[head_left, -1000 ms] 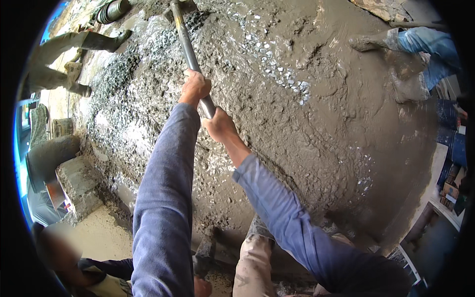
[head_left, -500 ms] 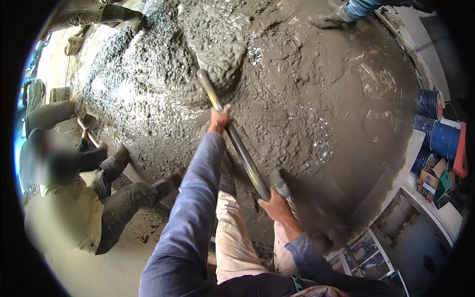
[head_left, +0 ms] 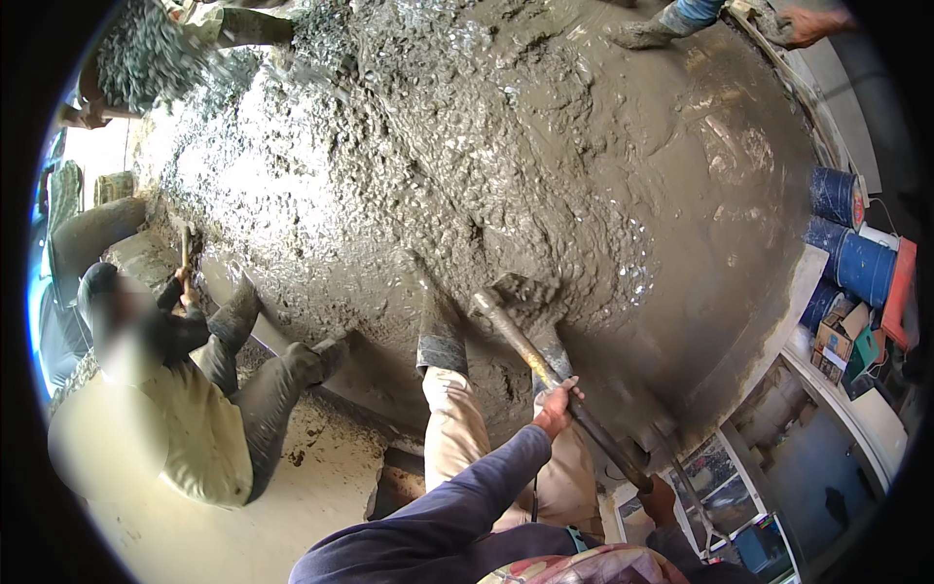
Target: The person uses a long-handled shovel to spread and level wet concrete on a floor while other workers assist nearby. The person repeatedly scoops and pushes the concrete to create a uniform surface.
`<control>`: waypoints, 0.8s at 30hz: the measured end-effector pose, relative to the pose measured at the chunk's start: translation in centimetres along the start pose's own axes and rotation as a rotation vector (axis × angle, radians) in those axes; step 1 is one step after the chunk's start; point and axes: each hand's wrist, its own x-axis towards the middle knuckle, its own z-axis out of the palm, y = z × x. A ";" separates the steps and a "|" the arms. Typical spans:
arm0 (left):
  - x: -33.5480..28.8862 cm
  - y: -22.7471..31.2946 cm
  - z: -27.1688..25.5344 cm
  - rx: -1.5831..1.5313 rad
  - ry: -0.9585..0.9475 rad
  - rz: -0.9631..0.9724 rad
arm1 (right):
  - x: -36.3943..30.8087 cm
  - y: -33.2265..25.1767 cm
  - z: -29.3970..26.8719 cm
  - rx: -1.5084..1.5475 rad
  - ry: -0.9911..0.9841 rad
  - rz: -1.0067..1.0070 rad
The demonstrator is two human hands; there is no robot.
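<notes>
A long-handled shovel (head_left: 608, 445) slants across my right leg. My left hand (head_left: 555, 407) is wrapped round the middle of its handle. At the near, lower end my right hand (head_left: 659, 499) is closed on the grip. The blade end (head_left: 525, 289) rests low over the wet concrete (head_left: 418, 185), just in front of my boots, and looks smeared with grey mix; its outline is partly lost in the mud. My left boot (head_left: 440, 326) and right boot (head_left: 552, 358) stand in the concrete, coated grey.
At left a co-worker (head_left: 195, 428) sits with a short-handled tool (head_left: 185, 245). Gravel (head_left: 146, 58) flies at the upper left beside another person's hand. A muddy boot (head_left: 637, 35) stands at the upper right. Blue barrels (head_left: 866, 270) and a cardboard box (head_left: 834, 341) line the right.
The shovel has come back from the far mix toward my boots, and both hands have shifted right and nearer to me. Gravel now flies at the upper left.
</notes>
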 end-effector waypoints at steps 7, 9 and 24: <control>0.6 12.2 -0.1 -0.034 0.022 0.208 | 3.7 -11.8 -3.3 -0.072 0.166 -0.178; -1.9 16.8 -1.2 -0.059 0.003 0.254 | 3.4 -17.0 -3.8 -0.083 0.136 -0.203; -11.9 16.0 -2.6 -0.167 -0.092 0.269 | -3.5 -18.7 -8.1 -0.163 0.164 -0.299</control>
